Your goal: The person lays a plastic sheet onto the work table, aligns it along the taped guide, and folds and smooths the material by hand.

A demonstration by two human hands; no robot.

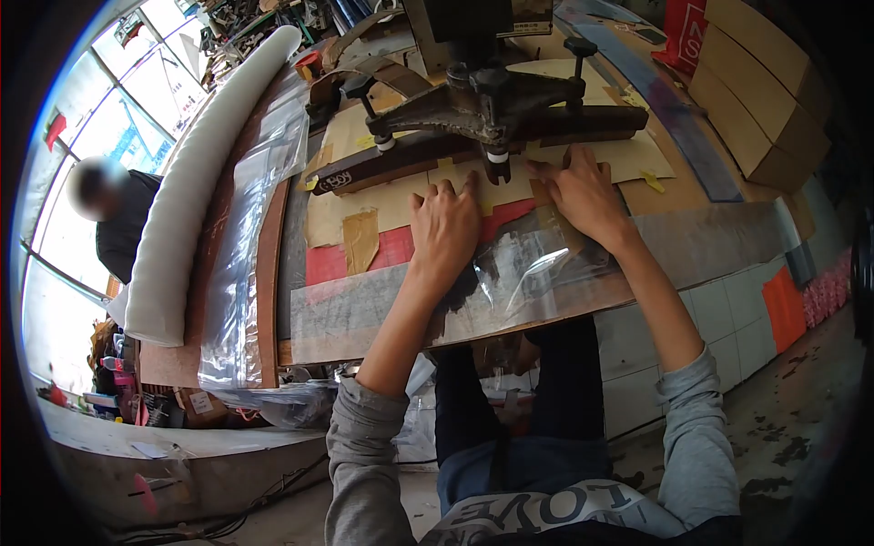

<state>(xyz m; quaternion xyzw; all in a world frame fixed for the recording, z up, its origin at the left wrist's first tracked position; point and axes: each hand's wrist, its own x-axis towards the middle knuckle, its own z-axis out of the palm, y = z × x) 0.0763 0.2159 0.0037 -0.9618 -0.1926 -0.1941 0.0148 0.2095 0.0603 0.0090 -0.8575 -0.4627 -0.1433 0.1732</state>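
My left hand (444, 226) lies on the tan board (328, 218) just in front of a dark metal press bar (410, 156), fingers stretched forward and apart. To its right, my right hand (587, 202) rests by the same bar with fingers spread and slightly bent, its index finger pointing toward the press's centre. Between and below the hands lies a clear plastic sheet (528, 273), shiny and wrinkled, over a red strip (326, 265). The bar hangs from a dark cast-metal press head (492, 114) with black knobs. What lies under my fingertips is hard to make out.
A white foam roll (205, 173) and clear plastic film (259, 200) lie to the left. Cardboard boxes (760, 100) and a red bag (685, 35) stand at the right. Brown tape (361, 241) sticks to the board. Another person (127, 218) is beyond the roll.
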